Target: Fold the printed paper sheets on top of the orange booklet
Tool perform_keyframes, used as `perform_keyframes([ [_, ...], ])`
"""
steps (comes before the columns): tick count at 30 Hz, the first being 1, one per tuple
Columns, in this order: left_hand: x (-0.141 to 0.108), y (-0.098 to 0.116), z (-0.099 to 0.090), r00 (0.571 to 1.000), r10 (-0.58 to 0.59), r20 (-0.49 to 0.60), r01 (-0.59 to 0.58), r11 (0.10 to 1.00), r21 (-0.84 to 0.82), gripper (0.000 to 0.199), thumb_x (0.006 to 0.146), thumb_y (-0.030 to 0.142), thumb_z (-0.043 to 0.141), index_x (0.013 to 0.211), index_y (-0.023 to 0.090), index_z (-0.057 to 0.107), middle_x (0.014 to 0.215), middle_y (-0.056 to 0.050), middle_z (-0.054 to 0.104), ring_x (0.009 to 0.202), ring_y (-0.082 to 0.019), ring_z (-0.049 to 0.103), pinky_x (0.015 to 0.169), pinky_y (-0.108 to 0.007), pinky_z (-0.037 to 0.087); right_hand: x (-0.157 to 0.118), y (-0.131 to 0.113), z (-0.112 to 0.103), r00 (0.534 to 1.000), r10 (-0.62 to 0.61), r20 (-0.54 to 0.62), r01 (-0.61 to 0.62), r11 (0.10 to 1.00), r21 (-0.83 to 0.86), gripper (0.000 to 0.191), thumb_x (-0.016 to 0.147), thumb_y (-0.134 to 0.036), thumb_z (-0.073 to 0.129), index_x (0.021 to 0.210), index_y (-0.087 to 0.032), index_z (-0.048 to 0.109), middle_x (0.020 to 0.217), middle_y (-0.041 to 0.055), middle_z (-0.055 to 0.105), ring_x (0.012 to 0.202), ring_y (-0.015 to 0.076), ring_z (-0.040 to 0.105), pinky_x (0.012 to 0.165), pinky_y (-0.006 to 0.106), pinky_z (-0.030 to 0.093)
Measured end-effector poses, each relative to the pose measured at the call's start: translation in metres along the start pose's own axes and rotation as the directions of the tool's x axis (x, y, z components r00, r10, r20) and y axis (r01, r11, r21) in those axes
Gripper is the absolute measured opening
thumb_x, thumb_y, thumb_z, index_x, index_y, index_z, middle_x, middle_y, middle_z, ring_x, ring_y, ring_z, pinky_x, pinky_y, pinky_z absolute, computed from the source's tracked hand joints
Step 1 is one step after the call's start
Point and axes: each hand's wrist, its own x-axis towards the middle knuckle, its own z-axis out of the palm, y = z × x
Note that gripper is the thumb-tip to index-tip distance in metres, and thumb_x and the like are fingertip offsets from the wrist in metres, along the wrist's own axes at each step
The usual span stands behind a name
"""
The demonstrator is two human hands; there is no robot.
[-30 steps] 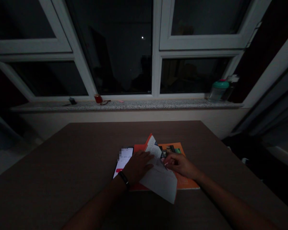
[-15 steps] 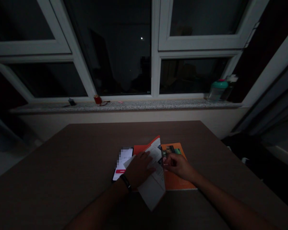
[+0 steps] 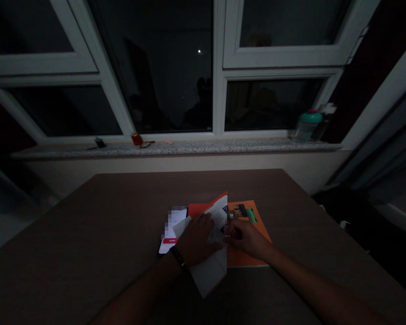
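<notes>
A booklet or magazine with an orange cover [image 3: 246, 256] lies on the table. A white printed page [image 3: 219, 216] with a red-orange back is folded over to the left on top of it, one corner jutting past the near edge. My left hand [image 3: 198, 237], a dark band at its wrist, lies flat on the folded page with the thumb apart. At the straight right-hand fold, my right hand [image 3: 245, 237] is closed in a pinch on the page's edge; its fingertips are partly hidden. A lit phone [image 3: 176, 221] sits left of the booklet, partly covered by the page.
The brown table [image 3: 131, 194] stands against the wall below a window. On the speckled stone sill [image 3: 189, 147] are a small red jar [image 3: 136, 139], a small dark object [image 3: 99, 142] and a bottle with a teal lid [image 3: 309, 122].
The fold has shifted slightly left and straightened along its length, and the page's lower corner has moved left. My right hand has moved left with the fold; my left hand stays pressed on the page.
</notes>
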Motion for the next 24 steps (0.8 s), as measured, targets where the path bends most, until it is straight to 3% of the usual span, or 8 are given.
perform_keyframes([
  [4, 0.001, 0.002, -0.001, 1.0, -0.018, 0.016, 0.018, 1.0, -0.003, 0.057, 0.078, 0.049, 0.073, 0.123, 0.02, 0.051, 0.141, -0.014, 0.046, 0.13, -0.036, 0.041, 0.105, -0.053, 0.035, 0.005, 0.001, 0.001, 0.999, -0.032, -0.013, 0.03, 0.991, -0.128, 0.013, 0.076, -0.015, 0.064, 0.076, -0.02, 0.052, 0.068, -0.0023, 0.056, 0.059, 0.0124, 0.05, 0.053, 0.022, 0.035],
  [10, 0.001, 0.001, 0.0, 1.0, -0.017, 0.018, 0.017, 1.0, -0.016, 0.057, 0.08, 0.05, 0.071, 0.123, 0.02, 0.052, 0.143, -0.014, 0.045, 0.131, -0.036, 0.04, 0.107, -0.054, 0.032, 0.018, 0.012, -0.001, 0.988, -0.07, -0.138, 0.043, 0.98, -0.194, 0.017, 0.073, -0.014, 0.064, 0.07, -0.02, 0.048, 0.068, -0.0024, 0.053, 0.06, 0.0123, 0.049, 0.054, 0.022, 0.034],
  [18, -0.001, 0.0, -0.001, 1.0, -0.007, 0.025, 0.008, 0.999, -0.031, 0.061, 0.081, 0.047, 0.071, 0.134, 0.029, 0.049, 0.145, -0.011, 0.042, 0.131, -0.037, 0.038, 0.107, -0.055, 0.032, 0.008, 0.009, -0.003, 0.99, -0.075, 0.117, 0.093, 0.983, -0.157, 0.017, 0.071, -0.013, 0.068, 0.074, -0.02, 0.052, 0.067, -0.0047, 0.055, 0.057, 0.0105, 0.049, 0.05, 0.019, 0.032],
  [20, -0.001, 0.0, -0.002, 1.0, -0.005, 0.027, 0.005, 0.999, -0.032, 0.059, 0.081, 0.047, 0.071, 0.134, 0.03, 0.05, 0.144, -0.01, 0.041, 0.131, -0.037, 0.038, 0.107, -0.055, 0.033, 0.01, 0.012, -0.003, 0.995, -0.076, 0.071, 0.089, 0.978, -0.191, 0.017, 0.072, -0.013, 0.066, 0.072, -0.02, 0.051, 0.066, -0.0047, 0.055, 0.058, 0.0107, 0.049, 0.051, 0.02, 0.032],
  [24, -0.001, 0.0, -0.002, 0.999, -0.016, 0.037, 0.017, 1.0, -0.026, 0.062, 0.08, 0.046, 0.072, 0.135, 0.03, 0.05, 0.145, -0.01, 0.041, 0.132, -0.037, 0.036, 0.108, -0.055, 0.032, 0.018, 0.02, -0.006, 0.987, -0.07, -0.147, 0.035, 0.972, -0.233, 0.017, 0.076, -0.016, 0.063, 0.072, -0.02, 0.048, 0.067, -0.0027, 0.056, 0.059, 0.012, 0.05, 0.053, 0.021, 0.034],
])
